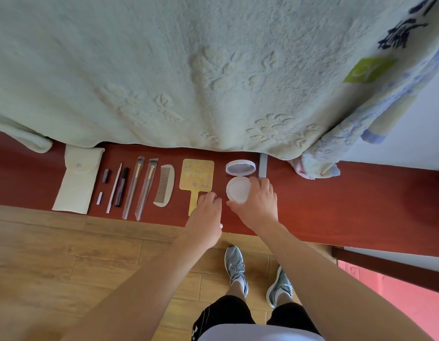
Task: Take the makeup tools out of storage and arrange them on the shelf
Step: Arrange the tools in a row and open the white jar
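- Pouch of cream fabric with a snap flap [75, 183], lying flat at the far left of the row, well apart from both hands.
- Short dark lipstick tube [106, 175] and small white cap [99, 198], just right of the pouch, apart from each other.
- Thin white pencil [114, 189] and dark mascara tube [121, 187], side by side, left of the left hand.
- Two makeup brushes in clear sleeves [134, 187], parallel, bristles pointing away from the hands.
- Cream plastic comb [165, 185], near the left hand, on its left.
- Yellow hand mirror with pastel dots [196, 177]; its handle runs under the left hand.
- Left hand [206, 215], fingers bent down over the mirror handle; whether they grasp it cannot be told.
- Round white compact [238, 189], lid hinged open away from the hands, just right of the left hand.
- Right hand [259, 205], thumb and fingers curled round the compact's base, grasping it.
- Red-brown wooden shelf [336, 205], beneath both hands, carrying every item; pale green blanket [188, 70] hangs beyond the fingertips.
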Tool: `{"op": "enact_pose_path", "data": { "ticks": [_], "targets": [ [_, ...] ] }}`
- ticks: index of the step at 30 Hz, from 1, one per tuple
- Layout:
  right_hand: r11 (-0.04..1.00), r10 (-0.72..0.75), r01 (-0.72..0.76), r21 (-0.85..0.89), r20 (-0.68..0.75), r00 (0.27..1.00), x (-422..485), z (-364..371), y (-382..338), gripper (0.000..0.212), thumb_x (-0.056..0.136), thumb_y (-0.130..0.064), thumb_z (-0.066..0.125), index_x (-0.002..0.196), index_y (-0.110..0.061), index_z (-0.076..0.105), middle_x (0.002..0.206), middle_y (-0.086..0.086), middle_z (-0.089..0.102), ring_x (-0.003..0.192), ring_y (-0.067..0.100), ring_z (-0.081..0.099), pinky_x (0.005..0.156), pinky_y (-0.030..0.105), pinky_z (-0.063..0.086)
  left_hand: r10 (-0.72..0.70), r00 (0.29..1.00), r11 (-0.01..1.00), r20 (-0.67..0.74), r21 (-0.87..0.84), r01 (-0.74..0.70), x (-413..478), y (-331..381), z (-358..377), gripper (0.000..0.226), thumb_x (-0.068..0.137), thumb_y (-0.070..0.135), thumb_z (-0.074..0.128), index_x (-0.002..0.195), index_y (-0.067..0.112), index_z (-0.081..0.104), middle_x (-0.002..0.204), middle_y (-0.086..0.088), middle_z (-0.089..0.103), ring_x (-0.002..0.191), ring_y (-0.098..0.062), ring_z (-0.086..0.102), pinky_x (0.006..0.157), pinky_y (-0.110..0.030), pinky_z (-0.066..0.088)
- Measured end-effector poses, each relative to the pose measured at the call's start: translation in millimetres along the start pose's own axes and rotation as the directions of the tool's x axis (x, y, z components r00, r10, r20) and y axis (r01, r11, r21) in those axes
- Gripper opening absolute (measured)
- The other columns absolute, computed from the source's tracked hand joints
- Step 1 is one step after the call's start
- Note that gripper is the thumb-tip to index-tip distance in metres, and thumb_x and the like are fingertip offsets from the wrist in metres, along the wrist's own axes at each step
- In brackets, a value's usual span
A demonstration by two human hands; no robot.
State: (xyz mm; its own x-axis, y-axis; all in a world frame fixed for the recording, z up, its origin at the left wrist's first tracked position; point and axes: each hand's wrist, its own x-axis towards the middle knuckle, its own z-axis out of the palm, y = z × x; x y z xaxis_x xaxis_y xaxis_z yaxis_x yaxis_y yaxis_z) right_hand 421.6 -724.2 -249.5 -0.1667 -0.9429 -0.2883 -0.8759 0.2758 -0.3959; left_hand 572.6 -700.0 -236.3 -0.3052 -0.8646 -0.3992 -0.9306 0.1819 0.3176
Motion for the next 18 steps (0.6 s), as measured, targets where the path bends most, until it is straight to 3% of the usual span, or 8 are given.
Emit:
{"op": "enact_pose_path", "data": {
  "ticks": [18],
  "targets": [
    [1.000, 0.017, -0.017, 0.001, -0.036, 0.999, -2.2, 8.3, -0.7, 0.085, 0.062, -0.063, 0.078, 0.125, -0.015, 0.047, 0.119, 0.003, 0.046, 0.111, 0.024, 0.049, 0.096, 0.037, 0.041, -0.002, 1.000, 0.999, 0.000, -0.041, 0.002, -0.3, -2.7, -0.9, 0.065, 0.089, 0.023, 0.071, 0.145, 0.009, 0.041, 0.141, 0.001, 0.036, 0.133, -0.017, 0.034, 0.103, -0.024, 0.041]
  ]
}}
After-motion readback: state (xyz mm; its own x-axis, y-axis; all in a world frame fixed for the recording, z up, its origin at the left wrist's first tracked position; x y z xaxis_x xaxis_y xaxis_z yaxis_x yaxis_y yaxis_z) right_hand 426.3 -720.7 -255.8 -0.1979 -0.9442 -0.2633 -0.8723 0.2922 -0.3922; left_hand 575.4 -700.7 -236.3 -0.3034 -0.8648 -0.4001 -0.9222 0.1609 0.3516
